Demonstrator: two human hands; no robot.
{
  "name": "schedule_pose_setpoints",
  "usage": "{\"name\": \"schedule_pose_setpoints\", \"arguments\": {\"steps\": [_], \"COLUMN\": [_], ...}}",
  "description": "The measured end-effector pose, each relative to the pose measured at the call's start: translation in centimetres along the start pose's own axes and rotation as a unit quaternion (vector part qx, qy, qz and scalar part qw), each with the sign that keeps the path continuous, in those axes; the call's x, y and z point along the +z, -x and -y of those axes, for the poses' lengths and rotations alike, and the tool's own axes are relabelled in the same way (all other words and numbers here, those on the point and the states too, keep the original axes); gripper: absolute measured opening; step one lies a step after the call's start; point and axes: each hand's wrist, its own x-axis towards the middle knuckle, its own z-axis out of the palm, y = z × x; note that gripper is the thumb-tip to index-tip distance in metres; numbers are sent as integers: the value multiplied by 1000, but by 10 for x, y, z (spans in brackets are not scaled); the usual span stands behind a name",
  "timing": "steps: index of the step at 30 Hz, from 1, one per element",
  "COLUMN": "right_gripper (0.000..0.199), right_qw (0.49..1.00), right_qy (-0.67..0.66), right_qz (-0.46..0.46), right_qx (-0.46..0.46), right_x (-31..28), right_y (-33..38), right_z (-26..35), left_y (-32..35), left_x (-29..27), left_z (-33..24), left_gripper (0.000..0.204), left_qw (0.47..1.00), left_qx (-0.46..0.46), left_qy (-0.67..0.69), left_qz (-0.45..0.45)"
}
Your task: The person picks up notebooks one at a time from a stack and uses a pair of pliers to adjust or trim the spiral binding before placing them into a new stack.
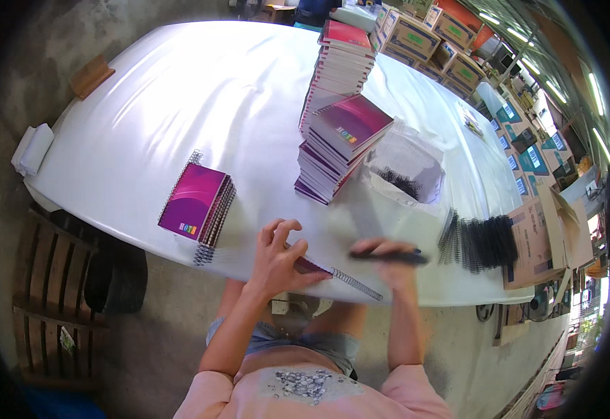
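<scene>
My left hand grips a purple notebook at the table's near edge, its thumb and fingers pinching the cover. A dark wire coil runs out from the notebook's end toward the right, its far part hanging free. My right hand, smeared by motion, is closed round a long black tool above and to the right of the coil; blur hides the tool's exact kind. Left of my left hand, a small stack of purple spiral notebooks lies with coil ends sticking out.
Tall stacks of notebooks stand mid-table beside a white-lined container of black coils. A bundle of black coils spills from a cardboard box at the right edge. Cartons are piled behind. A slatted wooden pallet sits lower left.
</scene>
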Motion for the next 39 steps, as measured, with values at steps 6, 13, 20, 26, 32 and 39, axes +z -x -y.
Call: {"name": "schedule_pose_setpoints", "arguments": {"steps": [6,13,20,26,32,39], "right_gripper": [27,23,32,36,41,39], "right_qw": [991,969,967,981,997,982], "right_qy": [106,222,171,112,23,106], "right_qz": [82,97,147,114,45,116], "right_qx": [-23,-44,-116,-112,-59,-100], "right_x": [18,26,56,42,57,55], "right_y": [0,-17,-27,-32,-36,-51], "right_z": [2,10,21,1,-5,-4], "left_y": [-3,0,-1,0,7,12], "left_x": [0,0,-1,0,1,16], "left_z": [0,2,14,17,25,42], "left_gripper": [53,51,44,34,81,90], "left_qw": [1000,1000,999,994,980,944], "left_qx": [10,8,26,-56,-107,-184], "left_qy": [20,21,12,94,164,276], "left_qz": [3,18,26,10,-25,6]}}
